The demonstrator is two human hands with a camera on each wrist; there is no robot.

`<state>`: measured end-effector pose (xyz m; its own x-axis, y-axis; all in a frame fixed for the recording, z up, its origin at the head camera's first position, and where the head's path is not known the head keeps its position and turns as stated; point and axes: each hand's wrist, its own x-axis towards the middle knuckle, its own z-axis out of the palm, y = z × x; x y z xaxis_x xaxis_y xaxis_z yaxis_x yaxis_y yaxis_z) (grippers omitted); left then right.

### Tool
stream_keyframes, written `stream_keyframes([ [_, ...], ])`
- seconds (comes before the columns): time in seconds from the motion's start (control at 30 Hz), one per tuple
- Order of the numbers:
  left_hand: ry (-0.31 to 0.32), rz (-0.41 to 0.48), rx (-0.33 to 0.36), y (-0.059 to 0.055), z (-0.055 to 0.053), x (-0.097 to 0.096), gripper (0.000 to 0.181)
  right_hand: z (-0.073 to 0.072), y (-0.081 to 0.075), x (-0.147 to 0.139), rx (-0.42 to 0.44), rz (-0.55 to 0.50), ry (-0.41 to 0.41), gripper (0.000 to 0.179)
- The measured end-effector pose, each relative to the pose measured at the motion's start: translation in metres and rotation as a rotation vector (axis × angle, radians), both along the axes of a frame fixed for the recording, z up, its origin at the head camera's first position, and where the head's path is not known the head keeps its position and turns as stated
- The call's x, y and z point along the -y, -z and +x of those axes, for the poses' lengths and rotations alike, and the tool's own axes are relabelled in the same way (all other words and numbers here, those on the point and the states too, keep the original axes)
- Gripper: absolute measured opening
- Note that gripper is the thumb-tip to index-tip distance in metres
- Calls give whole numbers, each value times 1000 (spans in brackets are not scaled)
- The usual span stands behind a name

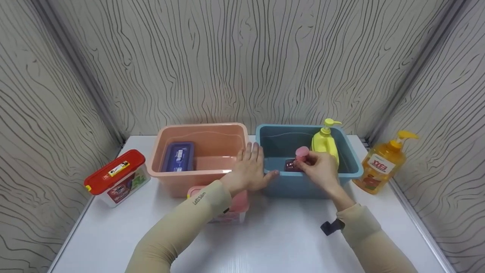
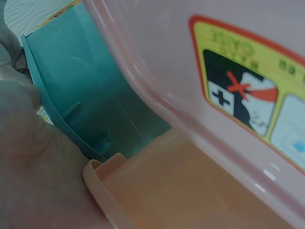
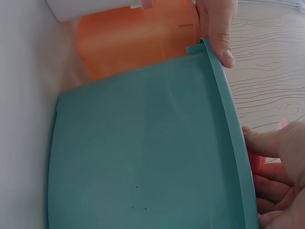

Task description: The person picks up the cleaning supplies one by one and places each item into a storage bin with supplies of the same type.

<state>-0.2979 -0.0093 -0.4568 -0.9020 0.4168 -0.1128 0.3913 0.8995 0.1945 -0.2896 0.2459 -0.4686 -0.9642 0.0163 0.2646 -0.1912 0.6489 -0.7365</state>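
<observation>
My right hand point(image 1: 321, 168) reaches over the front rim of the blue-green bin point(image 1: 295, 189) and pinches the pink cap point(image 1: 302, 151) of a bottle with a dark red body point(image 1: 291, 165). The bottle is inside the bin, its lower part partly hidden by the rim. My left hand point(image 1: 251, 168) rests with straight fingers across the neighbouring rims of the salmon-pink bin point(image 1: 174, 185) and the blue-green one. Its thumb lies along the blue-green rim. In the right wrist view, the right hand point(image 3: 286, 176) is behind the rim, fingers curled by a red-pink piece point(image 3: 257, 161).
A yellow pump bottle point(image 1: 325, 144) stands in the blue-green bin, and a purple box point(image 1: 180, 157) in the salmon-pink bin. Under my left forearm is a pink-lidded tub point(image 1: 238, 203). A red-lidded box point(image 1: 117, 176) sits left, an orange pump bottle point(image 1: 382, 165) right.
</observation>
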Motion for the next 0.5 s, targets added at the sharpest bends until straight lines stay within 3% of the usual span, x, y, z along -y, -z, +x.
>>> stream_keyframes([
  [0.17,1,-3,-1,0,1,0,106,1,1,0,-28,28,-4,9],
  [0.5,2,12,11,0,-1,2,107,6,-6,-5,18,54,-34,21],
])
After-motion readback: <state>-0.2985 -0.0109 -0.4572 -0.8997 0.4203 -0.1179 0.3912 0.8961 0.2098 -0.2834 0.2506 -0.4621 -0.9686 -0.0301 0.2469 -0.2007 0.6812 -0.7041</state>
